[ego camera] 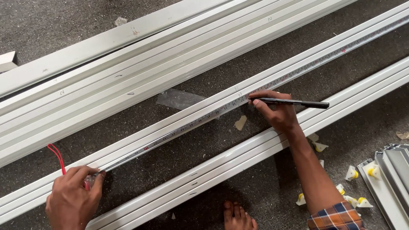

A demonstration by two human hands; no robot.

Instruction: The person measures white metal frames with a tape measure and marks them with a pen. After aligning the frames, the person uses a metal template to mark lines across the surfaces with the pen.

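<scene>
Along the ridged white profile (204, 114), right hand (277, 113) grips slim black pen (294, 102).

head view | worn on the person's head, above the work | faces steeply down at long white metal profiles (179, 64) on dark grey floor (64, 21) | near, arm's reach | single view

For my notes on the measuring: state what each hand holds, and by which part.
The right hand grips a black pen near its tip end. The left hand pins the tape measure at its near end against the white profile.
</scene>
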